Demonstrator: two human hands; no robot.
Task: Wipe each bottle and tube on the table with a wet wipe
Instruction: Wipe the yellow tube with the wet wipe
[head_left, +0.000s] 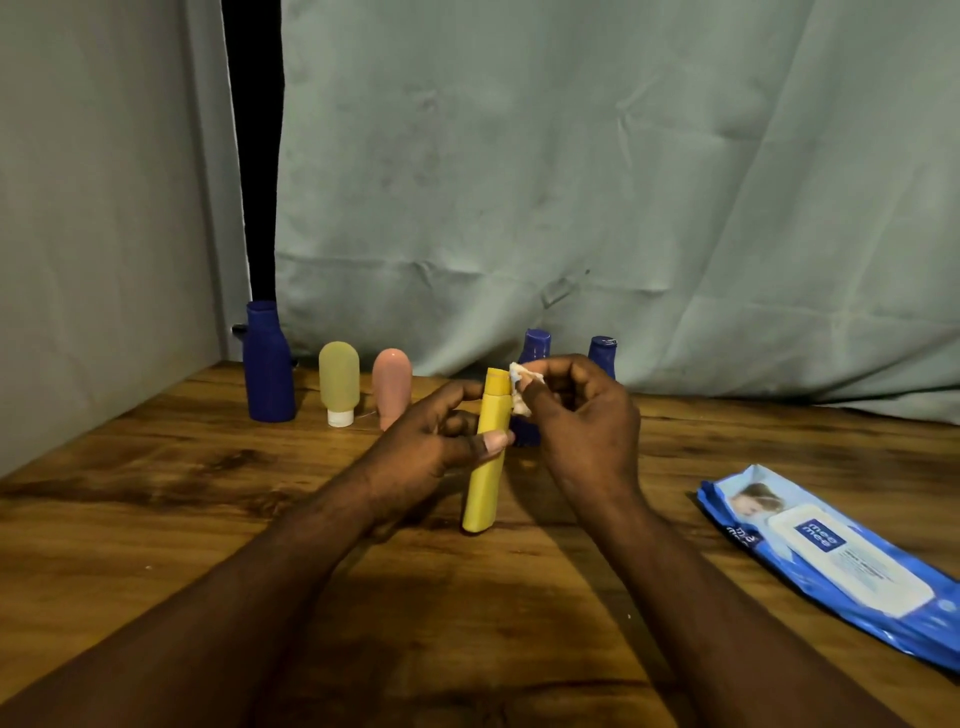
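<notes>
Centrally on the desk (156, 467), the yellow bottle (483, 483) stands slightly tilted, its base seemingly on the wood. The left grip (431, 441), a bare hand, curls round the bottle's middle, thumb across the front. The right grip (576, 410), fingers bunched, pinches a crumpled white wipe (519, 389) against the right side of the bottle's cap. Behind, along the cloth backdrop (623, 182), stand a tall blue bottle (268, 364), a yellow-green tube (338, 379) on its white cap and a pink tube (392, 384). A second blue bottle (536, 345) and a third blue bottle (601, 353) are partly hidden by the hands. A blue wipes pack (831, 561) lies flat at the right, well apart.
</notes>
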